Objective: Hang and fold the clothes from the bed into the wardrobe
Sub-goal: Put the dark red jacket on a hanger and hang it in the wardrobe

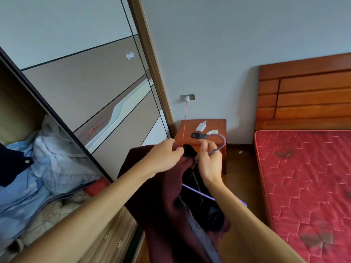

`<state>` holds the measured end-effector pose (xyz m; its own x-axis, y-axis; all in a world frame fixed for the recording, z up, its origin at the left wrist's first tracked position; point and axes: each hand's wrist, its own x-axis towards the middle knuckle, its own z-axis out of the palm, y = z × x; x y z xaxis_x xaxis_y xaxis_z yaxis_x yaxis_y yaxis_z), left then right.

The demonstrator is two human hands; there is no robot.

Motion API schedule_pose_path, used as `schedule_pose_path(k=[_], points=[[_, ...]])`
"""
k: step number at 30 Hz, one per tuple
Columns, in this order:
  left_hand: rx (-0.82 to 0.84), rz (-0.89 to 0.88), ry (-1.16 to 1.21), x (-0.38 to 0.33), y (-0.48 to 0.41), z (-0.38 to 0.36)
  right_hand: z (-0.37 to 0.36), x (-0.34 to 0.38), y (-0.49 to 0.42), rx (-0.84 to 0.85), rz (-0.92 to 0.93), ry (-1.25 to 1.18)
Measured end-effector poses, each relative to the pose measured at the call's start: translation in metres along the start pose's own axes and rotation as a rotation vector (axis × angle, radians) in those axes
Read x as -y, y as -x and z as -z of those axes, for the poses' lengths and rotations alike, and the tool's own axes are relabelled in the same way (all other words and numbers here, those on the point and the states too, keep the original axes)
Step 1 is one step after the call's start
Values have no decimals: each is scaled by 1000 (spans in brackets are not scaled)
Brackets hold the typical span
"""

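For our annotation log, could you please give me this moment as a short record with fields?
garment: dark maroon garment, hanging from both hands
hanger: purple hanger, hook up, bar partly under the cloth
left hand: pinches the garment at its collar
right hand: grips the hanger just below the hook
wardrobe: open at left, light blue clothes piled inside
bed: red mattress, no clothes on the part in view
nightstand: white charger on top

A wooden nightstand [216,123] stands against the pale grey wall [209,44], a socket [191,97] above it, brown wood floor [241,168] right of it.
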<state>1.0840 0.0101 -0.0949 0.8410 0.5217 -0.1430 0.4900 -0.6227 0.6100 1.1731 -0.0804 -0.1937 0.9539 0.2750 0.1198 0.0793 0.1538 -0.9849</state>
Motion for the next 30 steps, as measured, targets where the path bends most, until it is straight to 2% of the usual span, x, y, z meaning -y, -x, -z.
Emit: schedule_pose_path(k=[2,5,9,13,14,16,18,20,23,25,26,30], points=[[49,-61,-282,4,4,7,7,3,-4,-7,1,-51],[122,-155,-410,8,2,13,11,3,-4,-3,0,-94],[46,-231,-363,17,-2,8,16,3,-6,53,32,-39],[-40,-198,-343,28,-12,7,20,-6,-2,126,25,0],[-59,-181,-345,31,-14,8,24,-12,0,93,63,47],[-119,-120,-344,41,-21,16,37,-29,9,-25,287,186],[-205,-40,-302,52,-28,30,52,-53,32,49,419,286],[-260,11,-199,61,-31,44,61,-80,53,278,321,409],[-253,53,-34,66,-26,55,54,-134,60,587,10,773],[-237,34,31,66,-20,60,46,-163,57,779,-119,937],[-232,16,59,65,-17,64,42,-173,55,808,-147,973],[-225,-81,160,54,3,84,31,-185,44,674,-248,913]])
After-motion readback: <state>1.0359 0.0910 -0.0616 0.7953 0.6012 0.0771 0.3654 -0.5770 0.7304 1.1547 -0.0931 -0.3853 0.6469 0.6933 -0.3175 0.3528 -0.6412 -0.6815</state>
